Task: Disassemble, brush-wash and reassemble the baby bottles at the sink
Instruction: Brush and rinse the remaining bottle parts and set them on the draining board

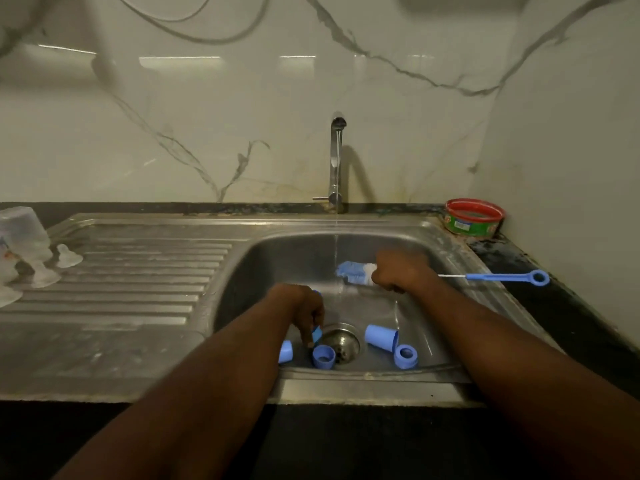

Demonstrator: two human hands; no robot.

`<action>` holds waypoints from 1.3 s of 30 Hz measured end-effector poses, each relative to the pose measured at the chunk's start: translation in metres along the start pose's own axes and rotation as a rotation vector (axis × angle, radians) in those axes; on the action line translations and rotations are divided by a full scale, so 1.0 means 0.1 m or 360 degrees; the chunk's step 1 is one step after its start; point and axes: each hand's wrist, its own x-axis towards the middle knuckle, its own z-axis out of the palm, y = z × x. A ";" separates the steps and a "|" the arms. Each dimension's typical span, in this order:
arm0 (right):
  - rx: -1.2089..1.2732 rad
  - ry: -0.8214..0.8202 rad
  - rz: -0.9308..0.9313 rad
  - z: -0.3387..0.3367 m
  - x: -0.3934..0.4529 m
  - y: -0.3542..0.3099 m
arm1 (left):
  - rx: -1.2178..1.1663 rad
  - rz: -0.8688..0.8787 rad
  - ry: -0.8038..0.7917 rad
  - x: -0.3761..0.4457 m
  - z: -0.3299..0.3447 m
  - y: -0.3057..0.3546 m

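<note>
My right hand [398, 273] grips the bottle brush [353, 271] by its shaft; the blue-and-white head sits under the running tap stream and the blue handle [505, 277] sticks out to the right over the sink rim. My left hand [304, 306] reaches down into the basin and pinches a small blue part [317, 335] beside the drain [341, 341]. A blue collar ring [323, 356] lies just below it. A blue cap [381, 337] and a second ring [406, 356] lie right of the drain. Another blue cap [285, 351] lies at the left.
Water runs from the tap [336, 161] into the steel sink [270, 258]. On the drainboard at the left stand an upturned clear bottle [22, 230] and several clear teats [67, 256]. A red-rimmed tub [474, 218] sits at the back right corner.
</note>
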 end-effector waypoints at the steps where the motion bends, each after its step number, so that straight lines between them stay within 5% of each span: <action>1: -0.0003 0.0006 0.0004 0.00 0.00 0.01 | -0.0033 0.0007 0.0099 0.02 -0.02 -0.02; 6: 0.0054 0.0160 0.0063 0.00 0.03 0.06 | -0.0881 -0.0106 0.1035 0.27 -0.22 -0.05; 9: 0.0142 0.0260 0.0119 -0.01 0.04 0.08 | -0.1410 0.0022 0.1324 0.36 -0.40 0.13; 17: 0.0302 0.0595 0.0181 -0.10 0.05 0.13 | -0.2480 0.0121 0.1558 0.41 -0.53 0.27; 25: 0.0325 0.0798 -0.0161 -0.08 0.05 -0.15 | -0.3211 0.0436 0.1289 0.27 -0.58 0.22; 30: 0.0332 0.0868 0.0047 -0.18 0.07 -0.08 | -0.3121 0.0608 0.1207 0.13 -0.61 0.28; 35: 0.0381 0.0862 -0.0024 -0.18 0.01 -0.04 | -0.3162 0.0002 0.1649 0.08 -0.68 0.38; 39: 0.0313 0.0901 -0.0132 -0.20 0.01 -0.17 | -0.3278 0.0064 0.1521 0.01 -0.70 0.42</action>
